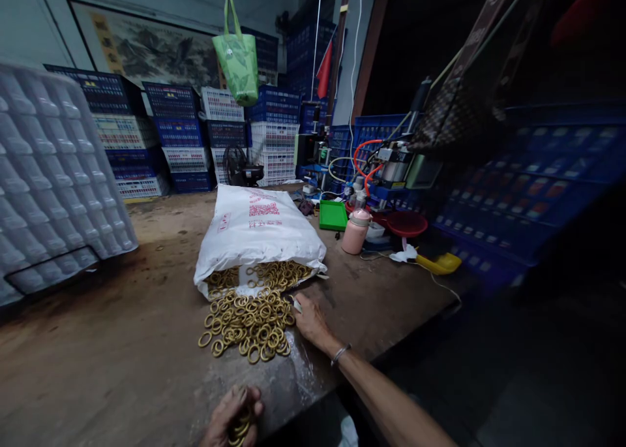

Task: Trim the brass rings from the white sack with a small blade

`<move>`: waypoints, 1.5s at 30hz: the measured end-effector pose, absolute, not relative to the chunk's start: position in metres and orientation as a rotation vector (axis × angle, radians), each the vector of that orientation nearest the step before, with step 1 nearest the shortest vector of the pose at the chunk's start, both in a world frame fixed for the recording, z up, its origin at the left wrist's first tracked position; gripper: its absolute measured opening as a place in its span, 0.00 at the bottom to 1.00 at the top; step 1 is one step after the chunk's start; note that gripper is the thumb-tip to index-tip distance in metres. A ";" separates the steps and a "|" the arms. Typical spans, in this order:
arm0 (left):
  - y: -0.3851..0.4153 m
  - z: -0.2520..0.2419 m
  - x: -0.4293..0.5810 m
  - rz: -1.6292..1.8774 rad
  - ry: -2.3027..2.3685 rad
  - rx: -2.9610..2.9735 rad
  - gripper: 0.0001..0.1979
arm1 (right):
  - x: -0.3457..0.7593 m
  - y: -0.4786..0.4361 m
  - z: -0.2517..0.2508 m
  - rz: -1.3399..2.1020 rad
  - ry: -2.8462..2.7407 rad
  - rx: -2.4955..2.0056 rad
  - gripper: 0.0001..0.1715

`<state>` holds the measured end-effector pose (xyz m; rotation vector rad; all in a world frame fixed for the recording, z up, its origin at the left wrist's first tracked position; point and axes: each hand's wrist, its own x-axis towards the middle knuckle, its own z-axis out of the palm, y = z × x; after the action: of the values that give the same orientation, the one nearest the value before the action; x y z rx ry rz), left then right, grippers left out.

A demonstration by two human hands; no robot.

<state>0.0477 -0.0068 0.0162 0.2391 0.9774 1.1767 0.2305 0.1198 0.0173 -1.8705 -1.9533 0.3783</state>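
A white sack (pixel 259 231) lies open on the worn table (pixel 122 342), and several brass rings (pixel 249 326) spill out of its mouth in a heap. My right hand (pixel 309 319) rests at the heap's right edge with its fingers curled against the rings; a bangle is on that wrist. My left hand (pixel 233 421) sits at the table's near edge, closed around a bunch of brass rings.
A stack of grey moulded trays (pixel 53 173) stands at the left. A pink bottle (pixel 355 230), a green tray (pixel 333 215), a red dish (pixel 406 223) and a yellow scoop (pixel 440 263) lie at the right, by a machine with orange hoses (pixel 386 163). Blue and white crates line the back.
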 end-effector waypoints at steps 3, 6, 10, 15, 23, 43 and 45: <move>-0.003 0.013 0.049 1.218 1.058 0.402 0.17 | 0.214 0.097 0.023 0.646 -1.884 -1.616 0.06; 0.000 0.015 0.046 1.266 1.200 0.627 0.20 | 0.193 0.072 0.035 1.024 -1.698 -1.380 0.03; 0.000 0.021 0.038 1.396 1.328 0.966 0.14 | 0.171 0.050 0.049 1.484 -1.446 -1.313 0.03; -0.005 0.025 0.036 1.366 1.310 1.089 0.10 | 0.162 0.042 0.052 1.849 -1.271 -1.276 0.06; -0.002 0.021 0.036 1.315 1.304 0.961 0.11 | 0.159 0.043 0.043 1.426 -1.667 -1.257 0.12; -0.001 0.022 0.039 1.125 1.097 0.643 0.15 | 0.165 0.048 0.043 1.177 -1.868 -1.361 0.10; 0.000 0.023 0.040 1.137 1.115 0.633 0.16 | 0.168 0.045 0.041 1.031 -2.056 -1.354 0.07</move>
<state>0.0400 0.0002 0.0231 0.6325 1.1149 1.1373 0.1677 0.0446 0.0414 -1.3542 -2.0556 1.0308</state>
